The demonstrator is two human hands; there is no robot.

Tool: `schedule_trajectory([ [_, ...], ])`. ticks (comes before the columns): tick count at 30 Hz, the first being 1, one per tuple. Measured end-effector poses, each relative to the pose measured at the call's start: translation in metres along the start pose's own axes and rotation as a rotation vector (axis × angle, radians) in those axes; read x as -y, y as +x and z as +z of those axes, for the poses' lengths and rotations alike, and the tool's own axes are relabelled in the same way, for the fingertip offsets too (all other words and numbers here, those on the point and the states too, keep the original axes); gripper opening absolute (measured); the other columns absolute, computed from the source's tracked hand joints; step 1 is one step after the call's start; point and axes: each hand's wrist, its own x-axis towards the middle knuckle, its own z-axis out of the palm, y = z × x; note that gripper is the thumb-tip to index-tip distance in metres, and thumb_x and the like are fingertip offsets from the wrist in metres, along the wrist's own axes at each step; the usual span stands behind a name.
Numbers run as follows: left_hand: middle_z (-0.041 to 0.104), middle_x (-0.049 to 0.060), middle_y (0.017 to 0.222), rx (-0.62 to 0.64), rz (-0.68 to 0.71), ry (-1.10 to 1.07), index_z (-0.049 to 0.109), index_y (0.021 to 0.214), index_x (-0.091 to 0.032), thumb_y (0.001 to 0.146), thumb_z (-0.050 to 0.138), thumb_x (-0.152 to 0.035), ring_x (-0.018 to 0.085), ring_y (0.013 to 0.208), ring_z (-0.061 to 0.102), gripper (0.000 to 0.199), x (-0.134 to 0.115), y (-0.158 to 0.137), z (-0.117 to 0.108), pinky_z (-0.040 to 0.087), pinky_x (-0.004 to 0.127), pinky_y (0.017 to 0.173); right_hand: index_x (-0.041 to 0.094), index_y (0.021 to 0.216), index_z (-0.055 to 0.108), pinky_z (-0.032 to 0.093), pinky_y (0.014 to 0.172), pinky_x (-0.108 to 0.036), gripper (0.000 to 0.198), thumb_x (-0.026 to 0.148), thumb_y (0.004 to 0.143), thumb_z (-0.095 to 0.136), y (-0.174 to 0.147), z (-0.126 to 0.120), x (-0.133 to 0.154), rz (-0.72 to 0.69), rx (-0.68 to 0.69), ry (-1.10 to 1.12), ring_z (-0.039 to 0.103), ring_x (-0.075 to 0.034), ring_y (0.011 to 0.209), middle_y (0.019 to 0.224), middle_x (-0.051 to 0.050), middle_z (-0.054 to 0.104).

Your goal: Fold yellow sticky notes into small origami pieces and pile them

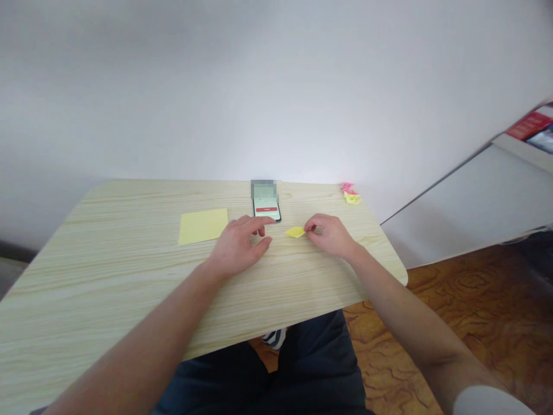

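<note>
Between the thumb and fingers of my right hand [328, 233] is one end of a small folded yellow paper [295, 231], a flat diamond shape pointing left. My left hand [239, 243] holds nothing; its thumb and index finger are spread apart, with the index fingertip at the near edge of a phone [266, 208]. Whether that fingertip touches the phone I cannot tell. A flat sheet of yellow paper [202, 226] lies just left of my left hand.
At the table's far right corner sit a pink folded paper [348, 188] and a yellow folded paper [352, 199]. The pale wooden table [116, 248] meets a white wall [276, 86] at its back. Beyond its right edge is a white panel [466, 202].
</note>
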Motion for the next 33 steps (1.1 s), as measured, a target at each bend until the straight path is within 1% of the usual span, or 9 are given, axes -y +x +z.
schedule_trajectory([
  [5,0.071,0.004,0.093,0.039,0.036,0.009,0.072,0.111,-0.023,0.091,0.060,-0.031,0.022,0.093,0.064,0.025,0.002,0.001,0.002,0.049,0.039,0.089,0.021,0.086,0.073,0.049,0.078,-0.028,0.015,0.014,0.078,0.062,-0.013,-0.037,-0.054,0.139,-0.091,-0.125,0.067,-0.016,0.080,0.087,0.000,0.074],
  [7,0.071,0.004,0.092,0.052,0.042,0.019,0.072,0.109,-0.023,0.090,0.060,-0.031,0.023,0.093,0.064,0.023,0.003,0.001,0.003,0.049,0.039,0.088,0.020,0.087,0.073,0.048,0.074,-0.028,0.015,0.017,0.079,0.060,-0.018,-0.053,-0.079,0.209,-0.134,-0.176,0.067,-0.017,0.076,0.083,-0.001,0.074],
  [10,0.072,0.004,0.090,0.065,0.037,0.033,0.073,0.106,-0.024,0.090,0.060,-0.033,0.024,0.092,0.064,0.023,0.004,0.002,0.003,0.049,0.039,0.086,0.020,0.087,0.073,0.047,0.073,-0.029,0.016,0.018,0.079,0.059,-0.024,-0.076,-0.113,0.310,-0.187,-0.254,0.066,-0.018,0.075,0.082,-0.002,0.075],
  [12,0.072,0.004,0.090,0.077,0.030,0.041,0.073,0.105,-0.023,0.090,0.059,-0.033,0.024,0.091,0.064,0.022,0.004,0.003,0.003,0.050,0.039,0.085,0.020,0.086,0.074,0.047,0.072,-0.029,0.015,0.019,0.079,0.061,-0.026,-0.086,-0.131,0.367,-0.201,-0.298,0.067,-0.019,0.074,0.082,-0.003,0.076],
  [15,0.072,0.005,0.090,0.077,0.026,0.046,0.073,0.104,-0.023,0.090,0.059,-0.033,0.024,0.091,0.064,0.022,0.004,0.003,0.003,0.050,0.039,0.085,0.021,0.086,0.074,0.047,0.073,-0.030,0.014,0.020,0.079,0.062,-0.025,-0.095,-0.150,0.435,-0.226,-0.346,0.067,-0.020,0.075,0.082,-0.004,0.077],
  [18,0.072,0.005,0.090,0.066,0.031,0.042,0.073,0.102,-0.023,0.091,0.058,-0.034,0.024,0.091,0.064,0.022,0.004,0.003,0.002,0.050,0.038,0.084,0.021,0.087,0.074,0.048,0.074,-0.029,0.015,0.020,0.079,0.061,-0.024,-0.097,-0.161,0.473,-0.238,-0.367,0.068,-0.020,0.076,0.085,-0.004,0.077],
  [22,0.072,0.004,0.090,0.058,0.029,0.042,0.072,0.101,-0.024,0.091,0.059,-0.035,0.023,0.090,0.065,0.020,0.004,0.003,0.002,0.050,0.037,0.082,0.021,0.089,0.074,0.050,0.074,-0.028,0.016,0.021,0.080,0.061,-0.023,-0.096,-0.169,0.487,-0.240,-0.367,0.069,-0.019,0.079,0.087,-0.004,0.078],
  [27,0.072,0.004,0.091,0.069,0.025,0.047,0.073,0.102,-0.024,0.091,0.060,-0.035,0.023,0.091,0.065,0.020,0.005,0.003,0.002,0.049,0.037,0.083,0.021,0.092,0.073,0.051,0.076,-0.028,0.016,0.022,0.081,0.061,-0.023,-0.095,-0.171,0.487,-0.246,-0.350,0.071,-0.019,0.081,0.089,-0.004,0.078],
  [33,0.072,0.003,0.092,0.061,0.023,0.051,0.072,0.103,-0.025,0.091,0.059,-0.035,0.023,0.093,0.065,0.020,0.004,0.002,0.001,0.049,0.038,0.085,0.022,0.095,0.072,0.051,0.074,-0.028,0.017,0.022,0.081,0.063,-0.024,-0.096,-0.170,0.517,-0.259,-0.347,0.071,-0.020,0.081,0.090,-0.004,0.079],
])
